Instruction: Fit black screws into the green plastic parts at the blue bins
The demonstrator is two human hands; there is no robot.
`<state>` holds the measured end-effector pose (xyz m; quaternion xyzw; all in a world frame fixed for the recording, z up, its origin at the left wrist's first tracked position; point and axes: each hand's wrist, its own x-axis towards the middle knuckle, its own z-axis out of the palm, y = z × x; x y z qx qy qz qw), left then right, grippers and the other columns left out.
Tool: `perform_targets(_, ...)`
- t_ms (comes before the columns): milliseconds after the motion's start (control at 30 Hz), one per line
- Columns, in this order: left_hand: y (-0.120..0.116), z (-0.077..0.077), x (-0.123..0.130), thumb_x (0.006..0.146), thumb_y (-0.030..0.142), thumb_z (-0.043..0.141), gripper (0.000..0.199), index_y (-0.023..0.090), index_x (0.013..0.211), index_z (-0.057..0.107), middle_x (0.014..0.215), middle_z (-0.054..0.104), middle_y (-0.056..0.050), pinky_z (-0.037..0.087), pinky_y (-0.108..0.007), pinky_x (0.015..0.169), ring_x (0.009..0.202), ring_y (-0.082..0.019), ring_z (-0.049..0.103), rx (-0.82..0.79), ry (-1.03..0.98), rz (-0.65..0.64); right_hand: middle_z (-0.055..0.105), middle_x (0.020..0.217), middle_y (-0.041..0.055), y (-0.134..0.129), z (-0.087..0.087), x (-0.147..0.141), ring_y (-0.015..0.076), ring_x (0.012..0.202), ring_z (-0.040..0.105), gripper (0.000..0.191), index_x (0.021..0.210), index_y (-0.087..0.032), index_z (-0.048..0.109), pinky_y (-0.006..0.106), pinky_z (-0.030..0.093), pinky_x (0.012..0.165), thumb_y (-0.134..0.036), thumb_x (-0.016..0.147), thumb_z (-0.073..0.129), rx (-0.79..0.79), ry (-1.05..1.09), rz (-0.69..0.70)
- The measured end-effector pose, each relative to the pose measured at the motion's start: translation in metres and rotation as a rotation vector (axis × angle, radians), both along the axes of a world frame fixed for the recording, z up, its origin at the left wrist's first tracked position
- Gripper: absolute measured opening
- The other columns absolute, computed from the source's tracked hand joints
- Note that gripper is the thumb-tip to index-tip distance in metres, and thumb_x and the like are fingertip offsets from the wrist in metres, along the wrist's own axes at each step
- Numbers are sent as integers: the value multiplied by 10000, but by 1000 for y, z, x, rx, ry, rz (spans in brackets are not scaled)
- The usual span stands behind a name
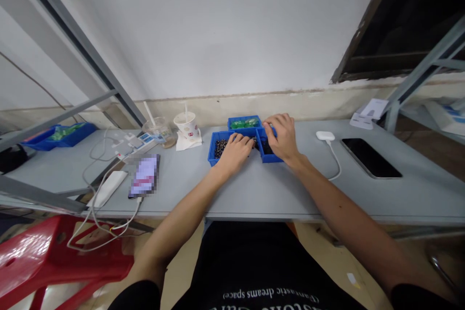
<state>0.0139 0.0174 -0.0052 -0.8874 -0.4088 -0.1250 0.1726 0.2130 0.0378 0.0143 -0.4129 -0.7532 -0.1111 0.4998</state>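
My left hand [236,152] rests over the left blue bin [211,155], its fingers bent down and drawn together among small dark pieces [221,147]. Whatever its fingertips hold is hidden beneath them. Over the right blue bin [271,158] is my right hand [283,136], curled with thumb and fingers close together; anything in its grip cannot be made out. Dark contents show inside that bin, partly covered by the hand. Behind the two bins, a third blue bin [231,129] contains green, shiny pieces [245,123].
Left on the grey table [232,198] are a paper cup [185,126], a plastic cup [165,135], a power strip [140,146] and a phone [145,174] on a cable. To the right lie a white earphone case [324,136] and a black phone [371,157]. A red stool [32,252] stands lower left.
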Motion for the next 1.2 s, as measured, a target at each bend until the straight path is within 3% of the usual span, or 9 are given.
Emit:
perform_targets(233, -1, 1, -7, 962, 183, 641, 155, 198, 942, 794, 953, 769, -100, 231, -613, 1217, 1179, -323, 583, -69, 0, 60, 698, 948, 66, 1, -1, -1, 269, 973, 563, 260, 945, -245, 641, 455, 406, 902, -351, 1072, 441, 3, -32, 15)
perform_targets(500, -8, -1, -1, 907, 46, 558, 238, 161, 921, 766, 944, 764, -123, 282, -599, 1192, 1134, -317, 615, -86, 40, 49, 721, 969, 66, -1, -2, -4, 274, 983, 581, 264, 959, -249, 656, 464, 412, 909, -346, 1070, 437, -10, -60, 58)
perform_targets(633, -5, 6, 2, 1006, 104, 492, 207, 179, 1042, 681, 1031, 758, -92, 368, -513, 1122, 1071, -264, 633, -113, -265, 48, 730, 966, 72, -1, -1, -4, 275, 975, 583, 267, 957, -243, 665, 465, 417, 907, -334, 1070, 440, -11, -78, 93)
perform_targets(800, 3, 10, 0, 1062, 231, 504, 130, 201, 1061, 630, 1035, 738, -70, 490, -369, 948, 981, -217, 658, -198, -715, -9, 743, 970, 80, 1, -6, -4, 278, 978, 606, 224, 1023, -239, 693, 461, 435, 909, -340, 1050, 495, -75, -205, 257)
perform_targets(1000, 3, 9, 0, 1045, 300, 580, 142, 189, 1026, 666, 1048, 731, -74, 525, -317, 881, 940, -188, 652, -179, -967, -82, 735, 925, 75, 2, -8, -7, 272, 932, 614, 227, 1032, -232, 686, 434, 446, 866, -425, 1042, 567, -36, -190, 291)
perform_targets(1200, 4, 7, 5, 1031, 314, 598, 151, 178, 1054, 660, 1004, 747, -63, 557, -285, 874, 913, -164, 700, -315, -1175, -157, 735, 889, 68, 1, -8, -10, 256, 885, 604, 273, 917, -242, 683, 425, 445, 836, -382, 1070, 505, -27, -194, 280)
